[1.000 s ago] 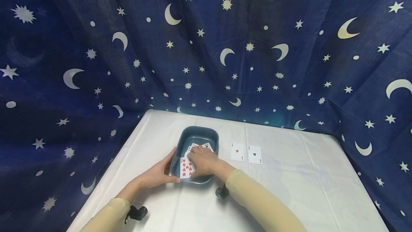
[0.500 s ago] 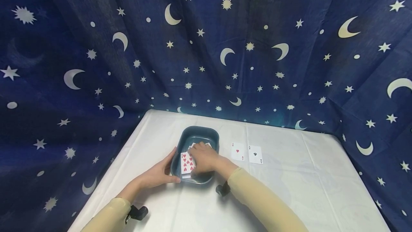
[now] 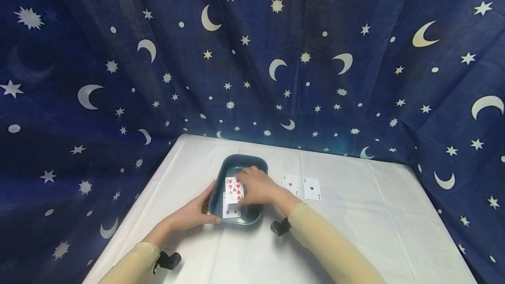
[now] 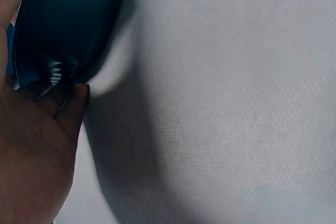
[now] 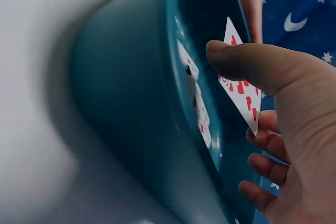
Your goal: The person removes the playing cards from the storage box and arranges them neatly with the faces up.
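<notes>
A dark teal plastic tub (image 3: 243, 159) stands on the table. My left hand (image 3: 193, 211) grips its near left corner, thumb at the front and fingers along the side. In the left wrist view, those fingertips bear on the tub's outer wall (image 4: 68, 19). Over the tub, my right hand (image 3: 258, 186) pinches a hearts playing card (image 3: 233, 187), seemingly a nine, between thumb and fingers. The right wrist view shows this card (image 5: 241, 85) tilted, above loose cards (image 5: 202, 121) inside. One card with black pips (image 3: 230, 211) shows in the tub; my hand covers the others.
Right of the tub, the ace of hearts (image 3: 290, 184) and ace of clubs (image 3: 312, 188) lie face up, side by side, on the white tablecloth (image 3: 355, 214). A dark blue star-and-moon curtain (image 3: 252, 69) hangs behind and at the sides.
The right hand has taken the hearts card up from the pile in the tub and shifted slightly right and away, uncovering a black-pip card below. The left hand has kept its place.
</notes>
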`<state>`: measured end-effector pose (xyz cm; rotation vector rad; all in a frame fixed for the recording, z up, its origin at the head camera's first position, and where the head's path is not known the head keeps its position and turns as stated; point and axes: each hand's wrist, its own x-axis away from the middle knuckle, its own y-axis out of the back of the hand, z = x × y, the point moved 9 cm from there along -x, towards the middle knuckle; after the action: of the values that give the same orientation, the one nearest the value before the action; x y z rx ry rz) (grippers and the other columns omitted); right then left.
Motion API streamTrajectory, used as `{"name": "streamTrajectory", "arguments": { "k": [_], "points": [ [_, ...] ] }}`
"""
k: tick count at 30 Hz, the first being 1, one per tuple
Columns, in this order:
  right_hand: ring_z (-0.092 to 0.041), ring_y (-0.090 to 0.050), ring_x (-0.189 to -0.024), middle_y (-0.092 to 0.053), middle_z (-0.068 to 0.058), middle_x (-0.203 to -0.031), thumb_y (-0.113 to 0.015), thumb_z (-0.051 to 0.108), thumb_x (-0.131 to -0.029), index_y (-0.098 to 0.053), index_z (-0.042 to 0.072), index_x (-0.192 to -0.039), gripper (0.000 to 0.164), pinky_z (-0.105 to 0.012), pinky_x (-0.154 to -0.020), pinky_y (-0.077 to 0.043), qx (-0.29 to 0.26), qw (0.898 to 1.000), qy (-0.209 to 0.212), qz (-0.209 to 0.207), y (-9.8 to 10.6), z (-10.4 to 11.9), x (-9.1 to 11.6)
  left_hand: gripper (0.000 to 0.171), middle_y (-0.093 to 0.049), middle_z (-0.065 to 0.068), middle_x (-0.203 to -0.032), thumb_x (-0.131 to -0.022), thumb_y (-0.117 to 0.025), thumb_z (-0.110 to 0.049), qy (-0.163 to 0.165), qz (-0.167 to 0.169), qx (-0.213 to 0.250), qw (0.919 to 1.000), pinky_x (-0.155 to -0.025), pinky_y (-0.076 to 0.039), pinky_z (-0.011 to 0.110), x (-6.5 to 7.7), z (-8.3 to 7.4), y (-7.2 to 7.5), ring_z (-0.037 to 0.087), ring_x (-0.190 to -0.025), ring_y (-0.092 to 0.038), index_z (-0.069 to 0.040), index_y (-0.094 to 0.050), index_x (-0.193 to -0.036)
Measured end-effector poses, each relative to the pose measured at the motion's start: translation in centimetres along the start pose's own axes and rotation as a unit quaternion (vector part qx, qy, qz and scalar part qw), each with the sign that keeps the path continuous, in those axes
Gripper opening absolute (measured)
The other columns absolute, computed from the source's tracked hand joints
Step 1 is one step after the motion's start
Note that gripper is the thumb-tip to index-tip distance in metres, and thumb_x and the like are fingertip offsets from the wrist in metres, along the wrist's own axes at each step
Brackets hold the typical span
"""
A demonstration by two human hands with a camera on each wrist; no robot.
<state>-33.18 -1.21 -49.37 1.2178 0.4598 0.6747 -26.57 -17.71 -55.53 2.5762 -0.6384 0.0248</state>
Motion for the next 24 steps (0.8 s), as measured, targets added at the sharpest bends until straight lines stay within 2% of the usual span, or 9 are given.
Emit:
{"name": "streamTrajectory", "arguments": {
  "k": [11,16,24],
  "points": [
    [-0.023,-0.043,-0.132,-0.051,-0.005,-0.143,-0.091,0.043,-0.073,-0.054,0.016,-0.148,0.088,-0.044,-0.114,-0.038,-0.059,0.997,-0.023,-0.040,4.0,-3.0,3.0,0.126,-0.006,0.001,-0.171,-0.079,-0.090,-0.034,0.000,-0.006,0.000,1.0000,-0.119,-0.027,0.037,0.0,-0.1,0.1,0.022,-0.154,-0.018,-0.025,0.000,-0.166],
    [-0.024,-0.039,-0.135,-0.050,-0.005,-0.144,-0.091,0.042,-0.073,-0.051,0.019,-0.150,0.090,-0.048,-0.114,-0.038,-0.082,0.993,-0.060,-0.055,5.5,-6.2,5.4,0.125,-0.006,0.007,-0.171,-0.080,-0.089,-0.032,-0.005,-0.009,-0.004,0.9999,-0.120,-0.027,0.043,0.0,-0.1,0.0,0.028,-0.154,-0.018,-0.020,0.000,-0.166],
    [-0.031,-0.035,-0.140,-0.045,-0.008,-0.151,-0.092,0.039,-0.073,-0.050,0.018,-0.151,0.091,-0.058,-0.114,-0.036,-0.099,0.985,-0.124,-0.067,7.4,-12.2,9.7,0.126,-0.009,0.004,-0.171,-0.079,-0.090,-0.038,0.002,-0.017,-0.014,0.9998,-0.120,-0.027,0.044,0.0,0.2,0.1,0.026,-0.154,-0.019,-0.025,-0.001,-0.166]
  ]
}}
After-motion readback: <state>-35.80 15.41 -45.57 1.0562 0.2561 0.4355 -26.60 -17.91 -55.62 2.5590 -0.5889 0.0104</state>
